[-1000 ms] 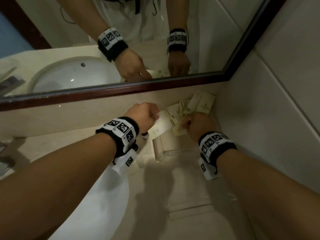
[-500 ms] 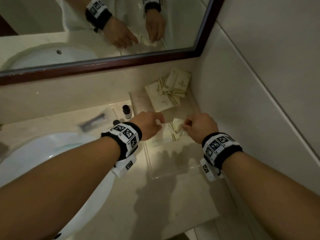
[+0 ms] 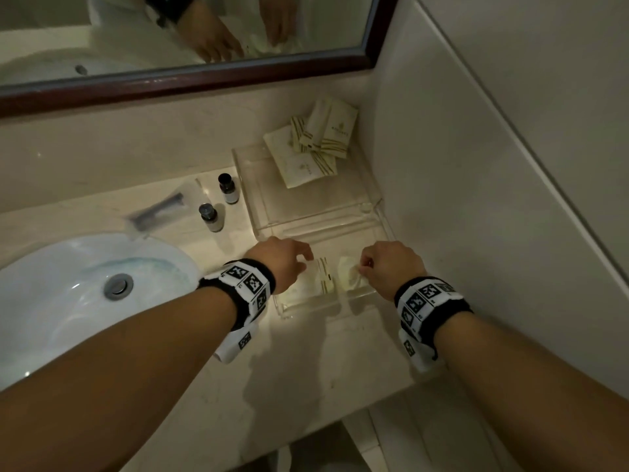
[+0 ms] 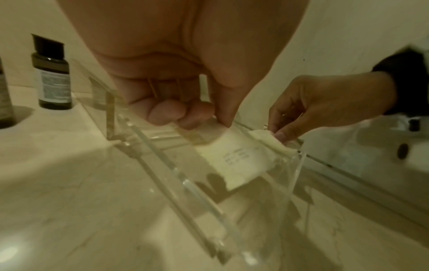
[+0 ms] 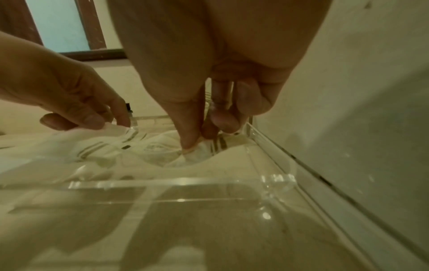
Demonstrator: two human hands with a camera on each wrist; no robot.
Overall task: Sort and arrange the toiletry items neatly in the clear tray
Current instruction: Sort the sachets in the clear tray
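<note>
A clear acrylic tray (image 3: 308, 218) stands on the counter against the right wall. My left hand (image 3: 289, 264) pinches a cream striped packet (image 3: 323, 275) in the tray's near compartment; the same packet (image 4: 236, 157) shows under my thumb in the left wrist view. My right hand (image 3: 384, 267) pinches a second, crumpled cream packet (image 3: 349, 275) beside it, at the near right; that packet (image 5: 197, 155) lies under my thumb in the right wrist view. Several more cream packets (image 3: 316, 144) lean in a heap at the tray's far end. Two small dark-capped bottles (image 3: 228, 189) (image 3: 210, 218) stand left of the tray.
A wrapped dark item in a clear bag (image 3: 160, 209) lies beside the bottles. The white sink basin (image 3: 85, 294) is at the left, the mirror (image 3: 187, 35) behind, and the tiled wall (image 3: 476, 199) close on the right. The counter's front edge (image 3: 340, 417) is near my forearms.
Both hands have drawn back from the heap of packets at the far end to the tray's near compartment, each carrying a packet and lowering it there.
</note>
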